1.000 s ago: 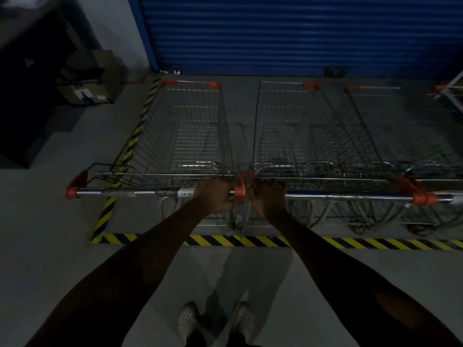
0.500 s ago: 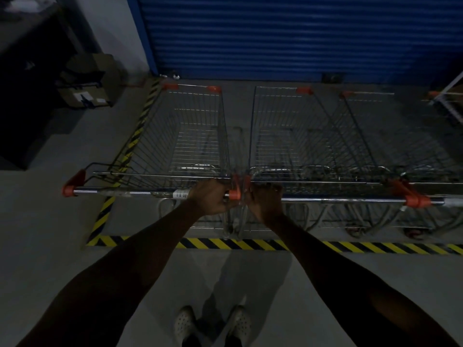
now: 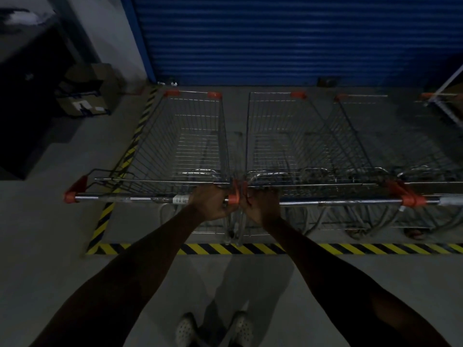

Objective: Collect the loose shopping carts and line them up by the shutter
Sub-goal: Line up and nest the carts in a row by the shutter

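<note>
As two wire carts stand side by side, noses toward the blue shutter [image 3: 275, 38], a person's left hand [image 3: 213, 201] wraps fully round the handle of the left cart [image 3: 190, 136], and the right hand [image 3: 258, 204] clenches the handle of the right cart [image 3: 280, 136]. Further carts [image 3: 370, 136] line up alongside, between the shutter and the striped floor tape [image 3: 325, 248].
</note>
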The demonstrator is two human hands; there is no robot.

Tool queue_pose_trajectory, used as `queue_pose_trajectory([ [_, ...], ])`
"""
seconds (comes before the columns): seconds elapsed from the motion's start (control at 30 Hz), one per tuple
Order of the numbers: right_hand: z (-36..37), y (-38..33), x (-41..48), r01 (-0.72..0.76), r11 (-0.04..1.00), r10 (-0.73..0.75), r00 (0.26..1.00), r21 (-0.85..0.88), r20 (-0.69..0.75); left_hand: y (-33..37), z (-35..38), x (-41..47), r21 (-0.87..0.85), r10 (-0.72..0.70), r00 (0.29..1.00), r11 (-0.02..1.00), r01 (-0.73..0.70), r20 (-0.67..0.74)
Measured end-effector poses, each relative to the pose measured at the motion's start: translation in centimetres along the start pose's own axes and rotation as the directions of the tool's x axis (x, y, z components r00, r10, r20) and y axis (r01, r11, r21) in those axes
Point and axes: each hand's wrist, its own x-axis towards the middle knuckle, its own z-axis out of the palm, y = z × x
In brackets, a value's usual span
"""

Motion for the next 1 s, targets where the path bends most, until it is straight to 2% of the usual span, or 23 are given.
queue_pose_trajectory([
  [0.1, 0.0, -0.1, 0.0, -0.058, 0.997, 0.057, 0.998, 0.040, 0.035, 0.2, -0.2, -0.1, 0.028, 0.017, 1.000, 0.999, -0.017, 0.003],
  [0.3, -0.1, -0.1, -0.2, -0.067, 0.996, 0.063, 0.996, 0.065, 0.060, 0.1, -0.1, -0.3, -0.003, -0.011, 1.000, 1.000, 0.011, -0.011],
  [0.53, -0.6, -0.4, -1.0, -0.086, 0.994, 0.080, 0.993, 0.073, 0.082, 1.2, -0.4, -1.2, 0.023, -0.001, 0.992, 1.000, 0.004, -0.129],
  [0.73, -0.9, -0.8, -2.1, -0.113, 0.990, 0.108, 0.993, 0.083, 0.055, 1.7, -0.7, -1.8, 0.105, -0.066, 0.995, 0.992, 0.074, -0.078],
  [1.0, -1.9, -1.6, -4.2, -0.072, 0.975, 0.065, 0.997, 0.209, 0.044, 1.2, -2.3, -6.8, 0.034, -0.180, 0.984, 0.983, 0.180, 0.005],
])
